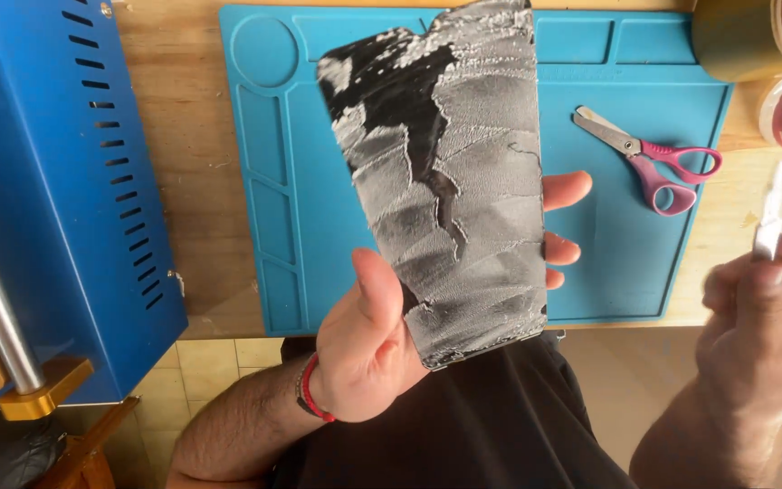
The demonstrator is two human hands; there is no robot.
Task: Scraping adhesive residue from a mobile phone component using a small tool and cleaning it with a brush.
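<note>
Fingers (565, 192) of the left hand (364, 353) wrap round the far edge of a flat dark panel (450, 181), the thumb pressed on its near face, so the hand is clamped on it, holding it up over the mat (608, 272). Its face is smeared grey-white with torn residue, with a bare black patch toward the upper left. The panel's long axis runs from the person's chest away toward the back of the mat, leaning slightly left at the top; the lower end sits just above the mat's near edge. To the right of the panel, and well apart from it, the right hand (758, 317) is closed on a thin white tool (769, 217), pinched between thumb and fingers, its tip pointing up and away. That hand lies beyond the mat's right edge, so the panel's right long edge is the side nearest the tool, with open air between them. Farther off, right of the panel, pink-handled scissors (649, 154) lie on the mat. Beyond those, tape rolls (771, 54) stand at the mat's far right corner. Left of the panel, a blue machine (56, 181) crowds the mat's left side.
</note>
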